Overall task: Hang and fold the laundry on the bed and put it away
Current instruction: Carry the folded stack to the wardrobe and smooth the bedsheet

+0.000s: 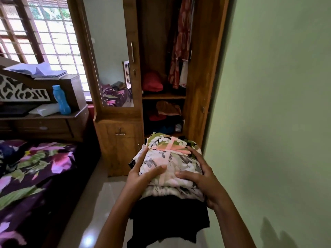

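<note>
I carry a stack of folded clothes in front of me: a white and pink leaf-print garment on top, a black garment hanging below it. My left hand grips the stack's left side, thumb on top. My right hand grips its right side, thumb across the top. The open wooden wardrobe stands just ahead, with a red printed dress hanging inside and folded clothes on its shelves. The bed with a purple floral sheet lies at the left.
A mirror door and a low cupboard stand left of the wardrobe opening. The headboard shelf holds a blue bottle and papers. A green wall is close on the right. Tiled floor runs between bed and wardrobe.
</note>
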The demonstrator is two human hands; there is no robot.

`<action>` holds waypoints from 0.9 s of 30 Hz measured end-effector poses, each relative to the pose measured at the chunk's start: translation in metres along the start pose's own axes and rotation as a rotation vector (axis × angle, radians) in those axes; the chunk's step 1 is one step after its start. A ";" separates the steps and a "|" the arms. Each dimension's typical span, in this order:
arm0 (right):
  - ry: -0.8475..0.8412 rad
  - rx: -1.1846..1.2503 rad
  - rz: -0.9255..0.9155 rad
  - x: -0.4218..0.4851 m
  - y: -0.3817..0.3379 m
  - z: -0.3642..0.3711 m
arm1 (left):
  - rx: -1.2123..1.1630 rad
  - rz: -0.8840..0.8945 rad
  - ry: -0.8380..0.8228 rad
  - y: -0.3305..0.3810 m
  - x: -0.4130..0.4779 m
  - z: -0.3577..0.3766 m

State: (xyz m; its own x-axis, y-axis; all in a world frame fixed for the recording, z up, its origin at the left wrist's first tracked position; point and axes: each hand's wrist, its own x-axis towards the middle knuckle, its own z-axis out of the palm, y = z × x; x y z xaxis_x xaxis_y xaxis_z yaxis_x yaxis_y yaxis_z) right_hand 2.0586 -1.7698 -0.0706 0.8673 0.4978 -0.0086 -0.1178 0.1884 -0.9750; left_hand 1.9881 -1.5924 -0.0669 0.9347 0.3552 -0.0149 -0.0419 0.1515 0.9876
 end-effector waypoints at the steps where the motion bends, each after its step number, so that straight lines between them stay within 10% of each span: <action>1: -0.011 0.006 0.014 0.020 0.001 -0.002 | 0.002 -0.002 0.016 -0.001 0.019 -0.002; 27: 0.070 -0.017 -0.136 0.642 -0.064 -0.048 | 0.185 0.180 -0.024 0.059 0.655 -0.027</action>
State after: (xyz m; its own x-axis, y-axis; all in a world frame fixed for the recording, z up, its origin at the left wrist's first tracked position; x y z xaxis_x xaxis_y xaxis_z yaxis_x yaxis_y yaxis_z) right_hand 2.6465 -1.5028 -0.0246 0.9061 0.4088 0.1086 0.0105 0.2349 -0.9720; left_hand 2.5879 -1.3258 -0.0228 0.9262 0.3392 0.1648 -0.1446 -0.0842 0.9859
